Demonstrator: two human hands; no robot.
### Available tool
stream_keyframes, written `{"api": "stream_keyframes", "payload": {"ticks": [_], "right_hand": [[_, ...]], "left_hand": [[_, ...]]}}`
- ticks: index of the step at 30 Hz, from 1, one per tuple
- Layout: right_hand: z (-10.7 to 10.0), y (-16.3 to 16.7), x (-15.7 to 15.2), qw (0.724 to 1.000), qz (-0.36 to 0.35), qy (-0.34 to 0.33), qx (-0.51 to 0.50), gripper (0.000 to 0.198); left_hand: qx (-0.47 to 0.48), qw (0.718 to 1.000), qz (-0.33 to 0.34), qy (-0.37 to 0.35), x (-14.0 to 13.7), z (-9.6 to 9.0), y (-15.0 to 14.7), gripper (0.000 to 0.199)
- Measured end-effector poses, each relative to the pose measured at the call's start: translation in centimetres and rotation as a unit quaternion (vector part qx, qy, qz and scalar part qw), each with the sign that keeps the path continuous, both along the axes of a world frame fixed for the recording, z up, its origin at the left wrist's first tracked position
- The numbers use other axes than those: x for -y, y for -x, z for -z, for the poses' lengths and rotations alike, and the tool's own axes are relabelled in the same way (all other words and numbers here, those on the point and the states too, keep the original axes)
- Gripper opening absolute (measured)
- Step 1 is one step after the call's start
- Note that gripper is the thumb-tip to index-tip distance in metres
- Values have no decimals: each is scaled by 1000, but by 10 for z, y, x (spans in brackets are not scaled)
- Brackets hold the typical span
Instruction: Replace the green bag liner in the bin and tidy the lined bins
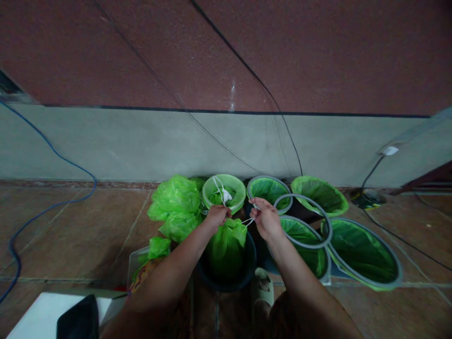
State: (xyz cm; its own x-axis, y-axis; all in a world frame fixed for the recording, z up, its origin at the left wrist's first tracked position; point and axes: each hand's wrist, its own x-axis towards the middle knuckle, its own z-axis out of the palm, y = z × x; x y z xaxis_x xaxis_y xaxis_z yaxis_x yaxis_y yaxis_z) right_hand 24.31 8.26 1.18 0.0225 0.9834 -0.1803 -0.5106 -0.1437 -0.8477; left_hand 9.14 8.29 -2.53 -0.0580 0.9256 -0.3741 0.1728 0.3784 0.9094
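Two hands: my right hand (265, 220) pinches white string (248, 221) running to the bag (226, 252); my left hand (218, 215) is closed beside the bag's neck, more string looping up from its fingers.
Bag: sits inside the dark bin (252, 258), neck bunched by the bin's far edge.
Film: looks thin, soft, probably slippery, easily torn.
Weight: contents hidden, so I can't tell.
Hold: bunched neck or string, I'd say, sparing the sides.
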Motion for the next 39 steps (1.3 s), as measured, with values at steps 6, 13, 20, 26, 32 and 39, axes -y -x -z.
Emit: {"api": "stream_keyframes", "payload": {"ticks": [6, 13, 20, 26, 32, 39], "right_hand": [[-17, 8, 9, 977, -184, -33, -104, 16], [-15, 3, -8, 989, -112, -66, -68, 17], [27, -10, -11, 936, -108, -29, 333, 30], [39, -18, 6, 827, -269, -100, 483, 25], [35, -26, 11, 805, -384, -114, 439, 26], [36, -21, -3, 863, -206, -156, 434, 23]], "left_hand": [[-34, 986, 151, -64, 21, 4, -21, 21], [-70, 902, 392, -166, 37, -5, -27, 16], [-22, 975, 220, -38, 26, 6, -16, 27], [14, 992, 126, -1, 16, 3, -4, 30], [-125, 974, 162, -98, 10, -2, 2, 13], [-322, 858, 262, -302, 15, -25, 8, 25]]}}
